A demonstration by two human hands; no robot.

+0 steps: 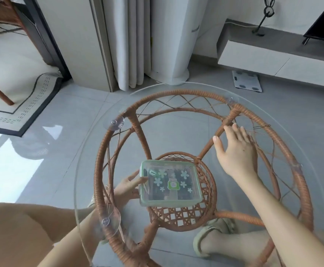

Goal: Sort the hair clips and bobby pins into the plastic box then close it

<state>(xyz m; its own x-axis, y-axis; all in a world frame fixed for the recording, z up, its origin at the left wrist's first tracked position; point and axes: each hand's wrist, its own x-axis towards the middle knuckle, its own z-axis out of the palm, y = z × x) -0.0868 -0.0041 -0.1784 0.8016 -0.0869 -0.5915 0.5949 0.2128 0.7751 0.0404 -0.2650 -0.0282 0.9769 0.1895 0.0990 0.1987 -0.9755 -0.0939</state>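
Observation:
A clear plastic box (195,191) with a green rim and a flower-printed lid lies on the round glass table (91,151). Dark clips show through the lid, which sits on the box. My left hand (127,187) holds the box's left edge, thumb on top by the side flap. My right hand (236,151) is stretched out flat over the glass, palm down, fingers straight. Just beyond its fingertips a thin dark bobby pin (262,126) lies on the glass near the far right rim. I cannot tell whether the fingers touch it.
Under the glass is a brown rattan frame (107,151) with a woven lower shelf (184,214). My knees and a sandalled foot (213,237) are below the table. A rug (28,105), curtain (130,45), white scale (246,80) and low cabinet (272,58) stand beyond.

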